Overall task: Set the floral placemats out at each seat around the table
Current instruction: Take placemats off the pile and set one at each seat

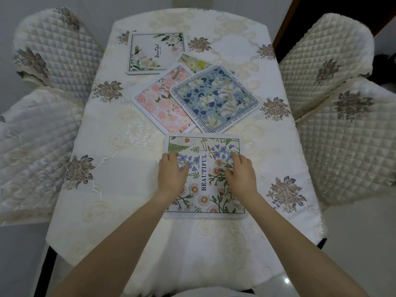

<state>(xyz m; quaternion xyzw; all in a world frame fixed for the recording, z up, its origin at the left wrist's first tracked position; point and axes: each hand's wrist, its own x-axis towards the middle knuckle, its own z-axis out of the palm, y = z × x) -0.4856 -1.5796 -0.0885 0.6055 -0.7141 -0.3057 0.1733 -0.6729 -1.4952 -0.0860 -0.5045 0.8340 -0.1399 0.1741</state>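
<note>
A placemat printed with daisies and the word BEAUTIFUL (204, 202) lies flat at the near end of the table. My left hand (171, 174) and my right hand (241, 175) both rest palm-down on it, fingers spread, holding nothing. Beyond it a blue floral placemat (214, 99) overlaps a pink floral placemat (154, 99) and mostly hides a yellow floral placemat (195, 62). A white-flowered placemat (156, 51) lies at the far left.
The table (120, 189) wears a cream embroidered cloth. Quilted chairs stand along both sides: two on the left (53, 50) (32, 151), two on the right (325, 58) (351, 142). Another chair back shows at the bottom edge (203, 293).
</note>
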